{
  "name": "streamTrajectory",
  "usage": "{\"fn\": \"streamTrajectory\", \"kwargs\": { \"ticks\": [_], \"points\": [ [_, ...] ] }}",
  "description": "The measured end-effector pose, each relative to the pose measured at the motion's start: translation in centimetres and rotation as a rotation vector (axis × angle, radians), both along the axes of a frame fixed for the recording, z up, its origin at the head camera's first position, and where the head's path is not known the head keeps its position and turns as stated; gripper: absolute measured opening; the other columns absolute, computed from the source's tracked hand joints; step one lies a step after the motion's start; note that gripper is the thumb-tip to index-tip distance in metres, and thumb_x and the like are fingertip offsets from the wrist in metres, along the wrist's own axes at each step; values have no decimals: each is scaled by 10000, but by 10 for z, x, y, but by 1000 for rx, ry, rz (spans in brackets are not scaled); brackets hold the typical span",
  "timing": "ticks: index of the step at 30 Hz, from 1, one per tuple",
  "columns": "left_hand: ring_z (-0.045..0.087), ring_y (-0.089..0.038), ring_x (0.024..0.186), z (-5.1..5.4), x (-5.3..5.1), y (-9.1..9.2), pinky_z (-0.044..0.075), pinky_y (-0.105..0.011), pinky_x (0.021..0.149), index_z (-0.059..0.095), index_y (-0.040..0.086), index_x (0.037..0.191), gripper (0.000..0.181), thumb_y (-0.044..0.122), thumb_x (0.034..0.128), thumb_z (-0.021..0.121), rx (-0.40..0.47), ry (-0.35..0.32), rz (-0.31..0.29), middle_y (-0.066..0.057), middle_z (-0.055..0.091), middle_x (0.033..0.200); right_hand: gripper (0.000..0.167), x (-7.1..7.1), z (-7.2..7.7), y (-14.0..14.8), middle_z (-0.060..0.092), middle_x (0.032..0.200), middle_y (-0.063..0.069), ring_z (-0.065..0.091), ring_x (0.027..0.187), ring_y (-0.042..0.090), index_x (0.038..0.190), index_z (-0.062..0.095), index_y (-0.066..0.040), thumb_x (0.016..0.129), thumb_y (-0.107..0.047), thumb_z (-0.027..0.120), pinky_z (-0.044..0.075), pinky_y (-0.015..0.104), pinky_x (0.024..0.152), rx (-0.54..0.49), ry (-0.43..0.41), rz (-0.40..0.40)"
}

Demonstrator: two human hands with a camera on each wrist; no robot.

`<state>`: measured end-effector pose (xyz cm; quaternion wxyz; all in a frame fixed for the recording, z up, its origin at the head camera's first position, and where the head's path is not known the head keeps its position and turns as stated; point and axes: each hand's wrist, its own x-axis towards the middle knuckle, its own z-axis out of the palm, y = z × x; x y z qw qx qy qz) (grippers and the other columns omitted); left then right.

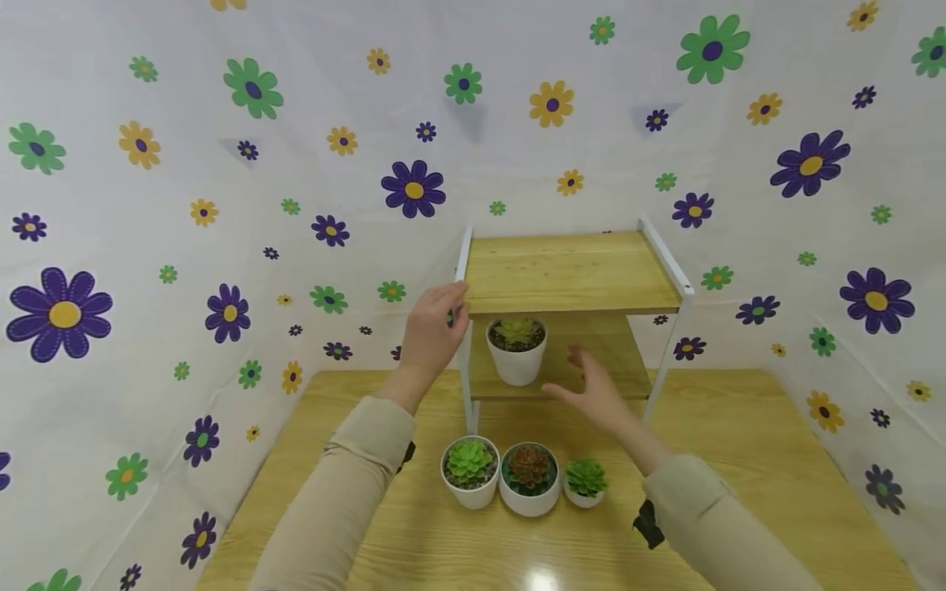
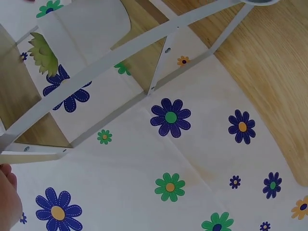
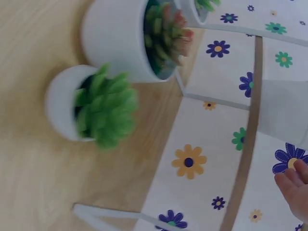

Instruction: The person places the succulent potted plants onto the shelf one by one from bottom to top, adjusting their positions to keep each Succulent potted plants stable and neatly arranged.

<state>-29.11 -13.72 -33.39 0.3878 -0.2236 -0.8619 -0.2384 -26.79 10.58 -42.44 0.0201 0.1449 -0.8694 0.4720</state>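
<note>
A two-tier wooden shelf rack [image 1: 562,271] with a white metal frame stands at the back of the table. At its upper left corner, my left hand [image 1: 434,327] holds the frame; the left wrist view catches only a bit of that hand [image 2: 7,199] beside the frame. On the lower tier, toward the left, sits a white pot with a green succulent [image 1: 517,361]. To the right of this pot is my right hand [image 1: 594,394], thumb and fingers spread, apart from the pot and holding nothing. In the right wrist view, that hand [image 3: 296,190] shows at the right edge.
In front of the rack stand three white potted succulents in a row: a bright green one [image 1: 471,472], a reddish one [image 1: 529,484] and a small green one [image 1: 585,483]. Behind the wooden table [image 1: 724,460] hangs a white flower-print cloth [image 1: 332,98].
</note>
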Motion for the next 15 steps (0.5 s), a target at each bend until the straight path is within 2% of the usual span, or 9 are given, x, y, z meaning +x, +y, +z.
{"fn": "streamTrajectory", "kwargs": {
  "ticks": [6, 11, 15],
  "points": [
    [594, -304, 1093, 0, 0, -6, 513, -331, 941, 616, -49, 1161, 327, 0, 838, 625, 28, -31, -19, -179, 642, 1175, 700, 28, -30, 26, 446, 1359, 266, 431, 1254, 406, 1363, 346, 71, 842, -240, 694, 396, 536, 1030, -9, 45, 18],
    [593, -319, 1102, 0, 1, -4, 511, -343, 941, 611, -63, 1162, 323, 23, 850, 622, 30, -45, -16, -195, 623, 1207, 747, 43, -59, 44, 429, 1359, 293, 422, 1249, 439, 1371, 315, 77, 822, -234, 716, 393, 554, 1017, 21, 0, 49],
    [606, -303, 1090, -1, 0, -2, 518, -343, 931, 626, -42, 1151, 313, 41, 849, 633, 29, -48, -5, -177, 634, 1197, 823, 49, -78, 53, 400, 1368, 316, 385, 1267, 469, 1391, 260, 80, 792, -214, 742, 350, 589, 1036, 63, -53, 77]
  ]
}}
